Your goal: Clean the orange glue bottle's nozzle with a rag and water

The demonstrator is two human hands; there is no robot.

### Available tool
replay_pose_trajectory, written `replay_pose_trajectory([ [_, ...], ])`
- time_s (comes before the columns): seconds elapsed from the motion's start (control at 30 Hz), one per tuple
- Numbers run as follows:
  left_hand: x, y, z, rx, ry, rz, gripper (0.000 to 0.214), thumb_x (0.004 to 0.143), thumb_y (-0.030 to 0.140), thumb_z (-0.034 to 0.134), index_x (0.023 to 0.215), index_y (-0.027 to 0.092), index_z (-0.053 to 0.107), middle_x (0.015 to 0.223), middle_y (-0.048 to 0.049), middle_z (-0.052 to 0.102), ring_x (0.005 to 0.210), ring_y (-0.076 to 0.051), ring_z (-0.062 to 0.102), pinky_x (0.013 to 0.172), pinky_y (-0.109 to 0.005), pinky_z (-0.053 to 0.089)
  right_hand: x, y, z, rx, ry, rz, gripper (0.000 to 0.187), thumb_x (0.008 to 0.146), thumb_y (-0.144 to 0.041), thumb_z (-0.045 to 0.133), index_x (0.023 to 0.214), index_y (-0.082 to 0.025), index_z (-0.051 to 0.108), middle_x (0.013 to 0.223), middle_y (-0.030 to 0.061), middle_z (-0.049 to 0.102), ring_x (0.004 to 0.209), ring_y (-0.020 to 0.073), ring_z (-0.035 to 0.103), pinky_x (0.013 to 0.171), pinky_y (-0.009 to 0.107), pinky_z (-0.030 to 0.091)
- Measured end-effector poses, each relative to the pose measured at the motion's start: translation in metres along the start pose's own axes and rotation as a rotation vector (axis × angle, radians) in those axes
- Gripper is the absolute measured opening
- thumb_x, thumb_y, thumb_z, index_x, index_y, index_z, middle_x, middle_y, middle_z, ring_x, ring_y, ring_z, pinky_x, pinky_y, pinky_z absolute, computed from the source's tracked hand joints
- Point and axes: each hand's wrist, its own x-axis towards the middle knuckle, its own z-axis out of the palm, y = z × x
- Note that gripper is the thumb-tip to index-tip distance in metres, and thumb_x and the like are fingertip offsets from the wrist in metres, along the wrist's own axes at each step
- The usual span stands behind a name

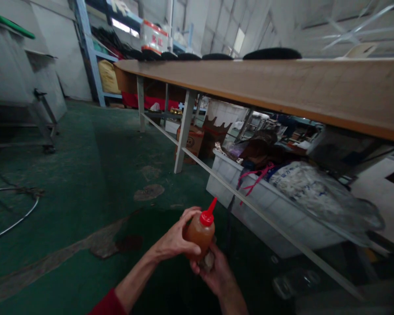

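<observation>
A squeeze bottle (197, 236) of amber-brown liquid, with a red cap and pointed red nozzle, is held low in front of me, tilted slightly. Around its upper left side wrap the fingers and thumb of my left hand (175, 238). Below it, on the right, my right hand (218, 271) is closed on a pale, crumpled cloth-like piece (207, 261) pressed against the bottle's lower part. The bottle hides some of the right fingers, and the piece's exact kind is unclear.
A long brown-topped table (236, 81) crosses ahead, with black round pads (272, 53) along it. Under it stand a white bin (246, 205) of bags and fabric and a cardboard box (191, 142). A glass jar (295, 282) lies lower right; a metal hoop (36, 203) is left.
</observation>
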Motion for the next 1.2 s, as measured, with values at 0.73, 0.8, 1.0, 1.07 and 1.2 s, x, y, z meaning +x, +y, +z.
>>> replay_pose_trajectory([
  [0.73,-0.012,0.001,0.025,0.165,0.290,0.024,0.071,0.063,0.029,0.072,0.123,0.022,0.035,0.123,-0.0098,0.050,0.110,-0.027,0.051,0.094,-0.039,0.041,-0.003,-0.050,0.053,-0.251,0.235,-0.531,0.035,0.071,-0.048,0.063,0.085,-0.017,0.069,0.075,0.0037,0.070,0.068,0.0173,0.064,0.070,0.028,0.048],
  [0.8,-0.012,-0.004,0.024,0.178,0.256,0.023,0.067,0.067,0.028,0.070,0.123,0.022,0.034,0.120,-0.0089,0.052,0.104,-0.025,0.054,0.091,-0.037,0.043,-0.009,-0.049,0.049,-0.201,0.192,-0.519,0.034,0.068,-0.043,0.069,0.090,-0.017,0.068,0.078,0.0024,0.070,0.069,0.0157,0.064,0.069,0.026,0.049],
  [1.0,-0.013,-0.009,0.024,0.266,0.204,0.044,0.053,0.074,0.024,0.061,0.120,0.019,0.036,0.111,-0.0101,0.055,0.096,-0.024,0.056,0.084,-0.036,0.045,-0.028,-0.058,0.049,-0.266,0.077,-0.409,0.030,0.058,-0.029,0.076,0.082,-0.015,0.067,0.071,0.0011,0.068,0.063,0.0145,0.061,0.062,0.024,0.047],
  [1.07,-0.014,-0.008,0.024,0.304,0.184,0.049,0.054,0.073,0.024,0.063,0.120,0.020,0.036,0.111,-0.0094,0.055,0.095,-0.023,0.056,0.083,-0.035,0.045,-0.030,-0.064,0.051,-0.246,0.063,-0.349,0.027,0.056,-0.027,0.075,0.079,-0.014,0.067,0.066,0.0005,0.066,0.057,0.0135,0.058,0.057,0.023,0.045],
  [1.2,-0.015,-0.006,0.026,0.379,0.109,0.076,0.053,0.072,0.027,0.065,0.118,0.022,0.039,0.112,-0.0086,0.055,0.098,-0.025,0.055,0.086,-0.036,0.043,-0.023,-0.073,0.048,-0.308,0.071,-0.386,0.016,0.055,-0.019,0.066,0.071,-0.015,0.066,0.059,-0.0022,0.062,0.053,0.0110,0.054,0.051,0.020,0.041],
])
